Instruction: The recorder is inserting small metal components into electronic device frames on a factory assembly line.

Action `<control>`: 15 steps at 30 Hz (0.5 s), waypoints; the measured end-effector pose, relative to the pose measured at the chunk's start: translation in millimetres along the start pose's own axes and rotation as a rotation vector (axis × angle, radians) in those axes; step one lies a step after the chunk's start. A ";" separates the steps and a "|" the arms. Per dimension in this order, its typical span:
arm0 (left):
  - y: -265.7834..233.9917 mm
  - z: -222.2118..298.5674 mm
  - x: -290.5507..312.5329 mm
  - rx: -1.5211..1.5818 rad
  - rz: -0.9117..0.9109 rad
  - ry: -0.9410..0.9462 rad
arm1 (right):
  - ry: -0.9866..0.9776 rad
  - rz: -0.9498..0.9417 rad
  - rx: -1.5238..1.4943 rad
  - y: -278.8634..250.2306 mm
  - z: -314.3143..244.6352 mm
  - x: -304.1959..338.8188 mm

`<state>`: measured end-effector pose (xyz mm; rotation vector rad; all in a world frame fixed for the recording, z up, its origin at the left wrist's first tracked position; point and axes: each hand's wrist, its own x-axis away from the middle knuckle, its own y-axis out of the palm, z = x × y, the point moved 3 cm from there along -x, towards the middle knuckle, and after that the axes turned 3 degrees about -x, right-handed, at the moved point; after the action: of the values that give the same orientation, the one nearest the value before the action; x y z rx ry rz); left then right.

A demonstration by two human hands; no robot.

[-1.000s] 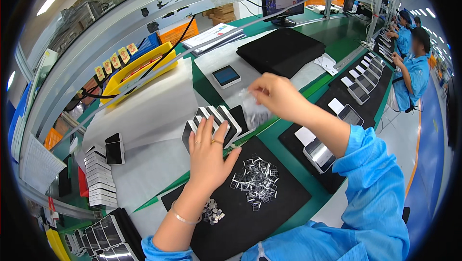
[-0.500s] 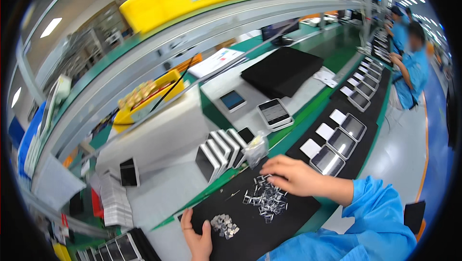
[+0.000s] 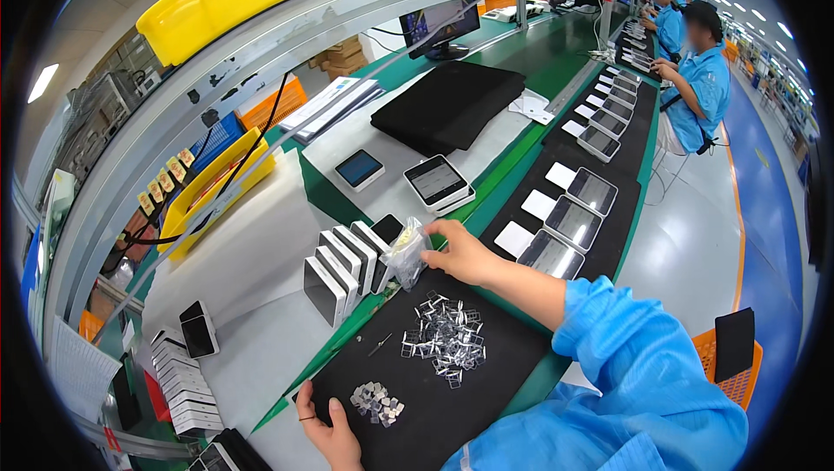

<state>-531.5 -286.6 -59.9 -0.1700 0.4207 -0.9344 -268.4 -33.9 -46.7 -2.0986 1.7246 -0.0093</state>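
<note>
My right hand is at a clear plastic bag, thumb and fingers closed on its right edge. Something pale yellow shows inside the bag, which touches a row of upright white-edged devices. Below that hand, a loose pile of small silvery metal frames lies on the black mat. My left hand rests at the mat's left edge, thumb and fingers apart, holding nothing. Beside it sits a small heap of grey and whitish square pieces. A thin pin-like item lies between the two piles.
White cards and flat screen devices line the black strip at right. Farther back are a folded black cloth and two square devices. A metal shelf rail with a yellow bin crosses above. Co-workers sit far right.
My right hand has moved from above the metal frames to the plastic bag and closed on its edge. The left hand stays beside the square pieces. The whole view has shifted.
</note>
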 end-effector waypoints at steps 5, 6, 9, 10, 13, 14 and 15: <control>-3.9 -4.0 2.0 0.018 0.014 -0.050 | 0.107 -0.088 -0.199 -20.7 4.8 -9.1; -6.0 -3.1 5.1 0.046 0.026 -0.072 | 0.120 -0.089 -0.123 -30.6 -3.3 -10.2; -5.0 0.9 5.3 0.001 -0.006 -0.037 | 0.223 -0.091 -0.037 -52.8 7.2 -14.0; -4.1 1.5 2.8 0.006 -0.023 -0.032 | 0.259 -0.058 -0.083 -55.9 1.0 -8.5; -7.3 -1.0 1.4 -0.044 -0.020 -0.048 | -0.111 0.113 0.175 -54.5 -14.4 11.2; -8.3 0.2 2.5 -0.021 -0.010 -0.067 | -0.128 0.059 0.164 -55.6 -31.4 22.5; -9.8 -1.2 4.1 0.001 -0.001 -0.085 | -0.144 0.004 0.151 -58.2 -41.2 35.2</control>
<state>-537.1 -295.6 -58.9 -0.2087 0.3421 -0.9250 -216.9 -71.8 0.6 -1.9375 1.5929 0.0120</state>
